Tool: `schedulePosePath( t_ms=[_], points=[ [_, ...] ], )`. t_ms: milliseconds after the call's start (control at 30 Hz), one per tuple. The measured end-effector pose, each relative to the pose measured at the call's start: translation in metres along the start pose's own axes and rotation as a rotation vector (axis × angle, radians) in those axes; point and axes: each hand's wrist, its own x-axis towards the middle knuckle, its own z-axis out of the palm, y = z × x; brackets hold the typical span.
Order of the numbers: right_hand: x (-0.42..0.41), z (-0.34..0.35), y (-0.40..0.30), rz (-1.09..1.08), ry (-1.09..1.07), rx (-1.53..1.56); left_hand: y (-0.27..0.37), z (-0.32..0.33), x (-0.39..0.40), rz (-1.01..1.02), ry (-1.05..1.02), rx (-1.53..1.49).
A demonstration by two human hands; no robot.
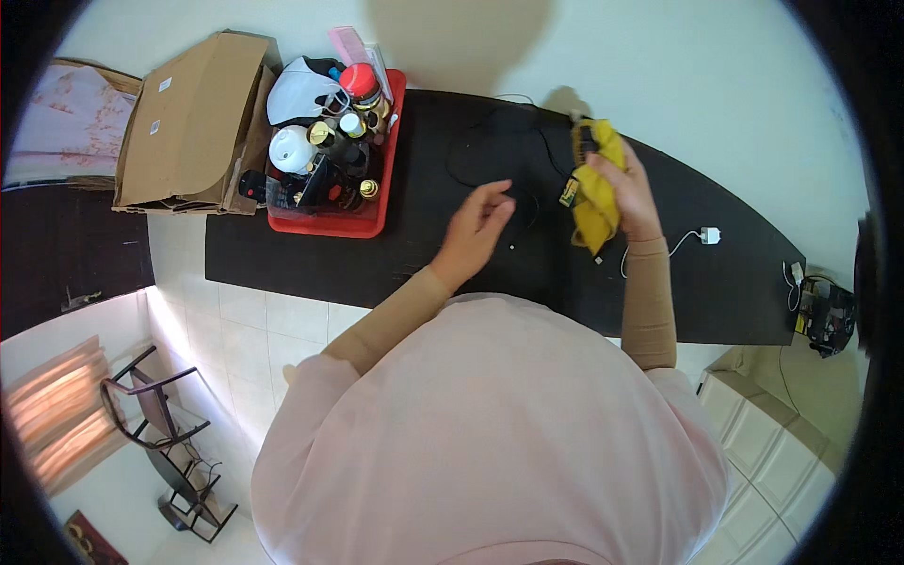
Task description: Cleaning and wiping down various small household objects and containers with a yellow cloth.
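My right hand [628,191] grips a crumpled yellow cloth [599,201] above the right half of the dark table [438,261]. A dark object [587,141] shows against the cloth's upper part; what it is I cannot tell. A small yellow and green item [568,191] is at the cloth's left edge. My left hand [477,229] is over the middle of the table, fingers loosely bent, holding nothing that I can see. Thin black cable [547,148] curves across the tabletop between and behind the hands. A tiny white piece [512,247] lies just right of my left hand.
A red tray [385,205] packed with bottles and jars stands at the table's left, beside a cardboard box [194,120]. To the right are a white charger plug [710,236] with its cable and another white plug [797,273]. The wall runs along the table's far edge.
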Motion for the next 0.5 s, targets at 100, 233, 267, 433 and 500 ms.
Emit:
schedulePosePath(
  t_ms=[100,233,267,433,500],
  points=[
    [-0.016,0.051,0.0,-0.034,-0.06,-0.003,0.034,0.046,0.015,-0.092,-0.112,-0.375],
    [-0.027,0.093,0.028,-0.814,0.224,-0.728,0.031,0.061,0.027,-0.187,0.034,-0.519],
    [-0.037,0.097,0.026,-0.819,0.231,-0.726,0.033,0.054,0.027,-0.202,0.023,-0.605],
    [-0.073,0.089,0.024,-0.616,-0.125,-0.486,0.043,0.023,0.026,-0.088,0.126,-0.629],
    [-0.067,0.077,0.031,-0.618,-0.097,-0.531,0.047,0.02,0.028,-0.032,0.147,-0.615]
  ],
)
